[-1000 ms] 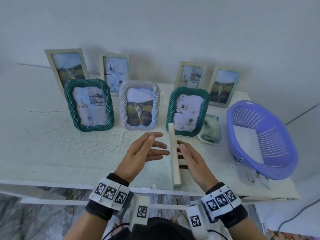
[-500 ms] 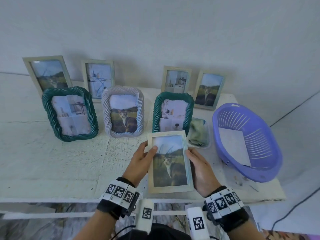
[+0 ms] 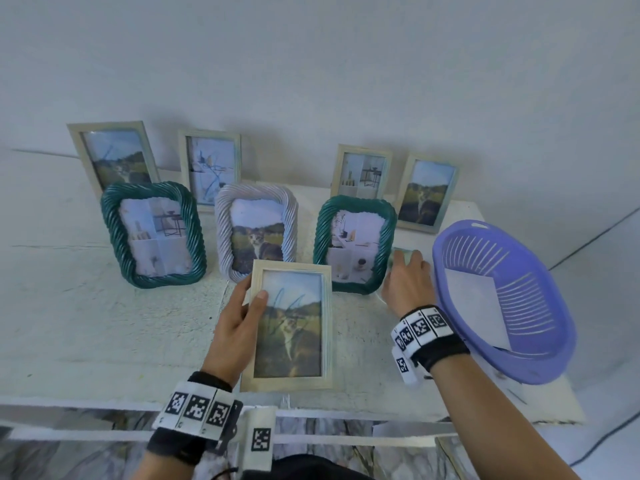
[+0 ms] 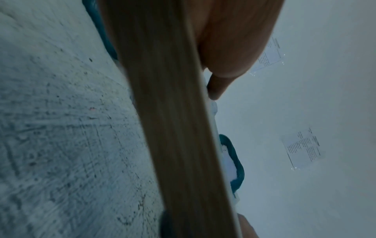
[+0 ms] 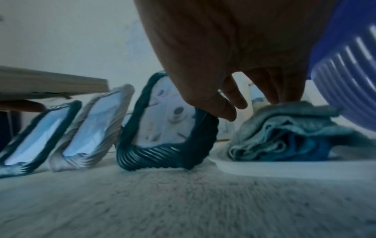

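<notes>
A pale wooden picture frame [image 3: 291, 327] with a cat photo and blue scribbles on its glass is held face up over the white table [image 3: 104, 323]. My left hand [image 3: 242, 313] grips its left edge, thumb on the glass, fingers underneath. The frame's wooden edge [image 4: 173, 128] fills the left wrist view. My right hand [image 3: 407, 282] has reached right of the frame, its fingertips [image 5: 284, 96] touching the top of a folded blue-green cloth [image 5: 289, 132] that lies in a white tray [image 5: 284, 167].
Three rope-edged frames stand in a row: green [image 3: 154, 233], white [image 3: 256, 230], green [image 3: 353, 244]. Several pale wooden frames [image 3: 114, 157] lean on the wall behind. A purple plastic basket [image 3: 502, 299] sits at the table's right end.
The right hand has let go of the wooden frame and moved right to the cloth. The left hand now holds the frame alone.
</notes>
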`<state>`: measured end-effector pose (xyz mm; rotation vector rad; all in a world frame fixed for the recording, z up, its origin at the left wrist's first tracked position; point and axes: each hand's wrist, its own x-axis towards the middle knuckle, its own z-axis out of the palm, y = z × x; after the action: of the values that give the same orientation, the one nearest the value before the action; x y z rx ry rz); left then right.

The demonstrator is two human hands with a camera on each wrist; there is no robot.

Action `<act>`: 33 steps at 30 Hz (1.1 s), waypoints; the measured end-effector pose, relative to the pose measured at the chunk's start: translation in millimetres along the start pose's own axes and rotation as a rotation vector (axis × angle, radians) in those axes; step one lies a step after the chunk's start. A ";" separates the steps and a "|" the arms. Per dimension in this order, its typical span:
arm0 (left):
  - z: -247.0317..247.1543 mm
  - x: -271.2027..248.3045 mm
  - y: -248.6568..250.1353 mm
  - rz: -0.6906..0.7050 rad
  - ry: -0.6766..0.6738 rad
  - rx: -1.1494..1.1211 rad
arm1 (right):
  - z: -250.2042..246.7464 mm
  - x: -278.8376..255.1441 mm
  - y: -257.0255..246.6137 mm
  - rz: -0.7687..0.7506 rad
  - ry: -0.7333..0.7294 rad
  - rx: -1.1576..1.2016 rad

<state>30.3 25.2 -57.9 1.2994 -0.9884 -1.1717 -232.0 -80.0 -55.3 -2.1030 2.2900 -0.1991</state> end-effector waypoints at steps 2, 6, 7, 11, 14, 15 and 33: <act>-5.3 -1.2 0.0 0.009 0.024 -0.015 | 1.4 8.9 -0.2 0.069 -0.038 -0.023; -9.4 -4.3 3.4 0.045 0.028 0.012 | 2.4 17.7 1.8 0.111 -0.129 -0.037; -9.8 -5.2 4.8 0.057 0.030 0.017 | 1.3 16.8 2.0 0.109 -0.138 -0.025; -9.7 -8.7 12.3 0.078 0.036 0.012 | -3.4 -1.8 -0.6 0.098 -0.115 0.041; -9.5 -8.2 14.9 0.117 0.053 0.046 | -4.6 -29.3 0.8 0.059 -0.093 0.073; -10.3 -7.5 14.2 0.129 0.052 0.062 | -5.0 -39.7 2.2 0.043 -0.092 0.082; 11.0 -11.3 3.5 0.253 0.053 0.158 | -46.1 -110.4 -109.3 -0.425 0.172 0.502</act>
<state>17.8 34.1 -52.8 1.2784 -1.1877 -0.8757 -118.9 24.4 -4.7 -2.3043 1.5867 -0.8874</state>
